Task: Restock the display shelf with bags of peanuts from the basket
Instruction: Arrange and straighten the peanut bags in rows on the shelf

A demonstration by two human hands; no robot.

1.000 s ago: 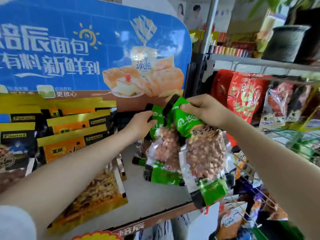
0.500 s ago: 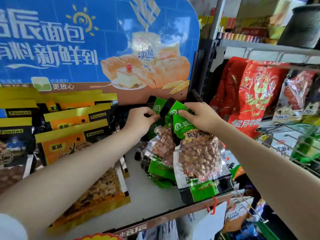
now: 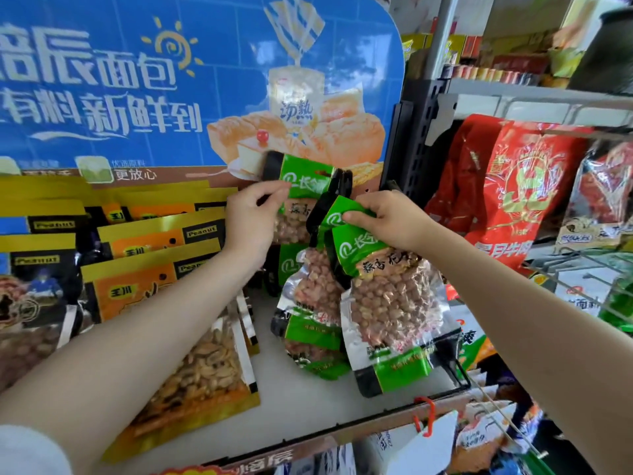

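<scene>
Several green-topped clear bags of peanuts stand at the right end of the white display shelf (image 3: 301,402). My left hand (image 3: 251,219) pinches the green top of the rear peanut bag (image 3: 305,181), which leans against the blue backboard. My right hand (image 3: 390,219) grips the folded green tops of two front bags; the foremost bag (image 3: 394,303) stands on the shelf near its front edge, with another bag (image 3: 313,296) just behind and left of it. The basket is out of view.
Yellow and orange peanut packs (image 3: 150,255) fill the shelf's left side in rows. A blue bread poster (image 3: 191,80) forms the backboard. Red snack bags (image 3: 520,186) hang on the metal rack to the right. A red hook (image 3: 424,413) hangs at the shelf's front edge.
Both hands have carried the green bags up and back toward the backboard. The front bags now rest on the shelf, and my left hand has lifted the rear bag's top higher.
</scene>
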